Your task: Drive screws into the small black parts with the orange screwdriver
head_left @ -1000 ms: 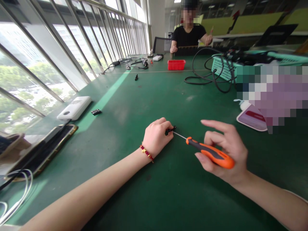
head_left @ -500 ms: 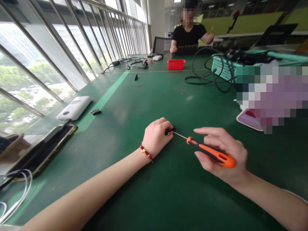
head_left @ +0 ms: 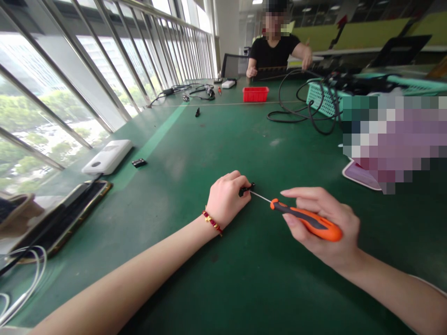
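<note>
In the head view, my left hand (head_left: 228,197) rests on the green table (head_left: 195,284), its fingers closed on a small black part (head_left: 247,188) that they partly cover. A screwdriver (head_left: 310,221) with an orange and dark grey handle lies in my right hand (head_left: 330,223). Its handle end sits against the palm, the thumb is below the handle, and the index finger stretches out above it. The thin metal shaft points left, and its tip meets the black part; the exact contact is too small to make out.
A small black piece (head_left: 139,163), a white power bank (head_left: 108,157) and a phone (head_left: 66,216) lie at left. Farther back are another black piece (head_left: 197,112), a red bin (head_left: 255,94) and a teal basket (head_left: 323,100) with black cables. A person (head_left: 274,53) sits at the far end.
The screwdriver handle has turned about its axis in my right hand, showing a different side. My left hand and the black part stay put. The far person's raised hand has lowered.
</note>
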A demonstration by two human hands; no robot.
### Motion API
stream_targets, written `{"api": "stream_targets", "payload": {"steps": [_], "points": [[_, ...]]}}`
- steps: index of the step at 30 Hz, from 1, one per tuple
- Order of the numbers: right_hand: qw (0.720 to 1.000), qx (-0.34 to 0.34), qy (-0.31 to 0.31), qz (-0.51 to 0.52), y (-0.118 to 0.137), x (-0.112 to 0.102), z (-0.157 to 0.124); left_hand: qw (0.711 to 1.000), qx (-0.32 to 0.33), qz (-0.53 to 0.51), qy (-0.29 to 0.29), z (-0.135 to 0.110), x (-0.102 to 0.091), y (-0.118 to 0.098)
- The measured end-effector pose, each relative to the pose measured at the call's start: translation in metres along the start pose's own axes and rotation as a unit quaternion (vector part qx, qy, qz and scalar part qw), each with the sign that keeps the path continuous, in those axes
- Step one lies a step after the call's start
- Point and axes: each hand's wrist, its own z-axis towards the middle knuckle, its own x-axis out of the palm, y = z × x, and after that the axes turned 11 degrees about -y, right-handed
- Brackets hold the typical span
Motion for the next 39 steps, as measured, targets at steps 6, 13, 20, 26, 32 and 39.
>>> {"api": "stream_targets", "payload": {"steps": [6,13,20,26,32,39], "points": [[0.995,-0.025,-0.08,0.052,-0.006,0.005,0.001,1.0,0.001,-0.002,0.001,0.0,0.0,-0.001],[1.0,-0.002,-0.01,0.009,-0.002,0.001,0.001,1.0,-0.001,-0.004,0.0,0.0,-0.001,-0.002],[0.996,0.002,-0.078,0.035,-0.005,0.004,-0.001,1.0,0.002,0.001,-0.002,0.0,0.0,-0.001],[0.998,0.028,-0.037,0.041,-0.002,0.004,0.0,1.0,-0.002,0.0,0.002,0.0,-0.001,-0.002],[1.0,0.018,0.002,0.006,0.004,0.002,0.0,1.0,0.002,-0.003,-0.001,0.0,0.0,-0.001],[0.997,0.001,-0.07,0.042,-0.005,0.006,0.002,1.0,0.001,0.0,-0.002,0.0,0.0,-0.001]]}}
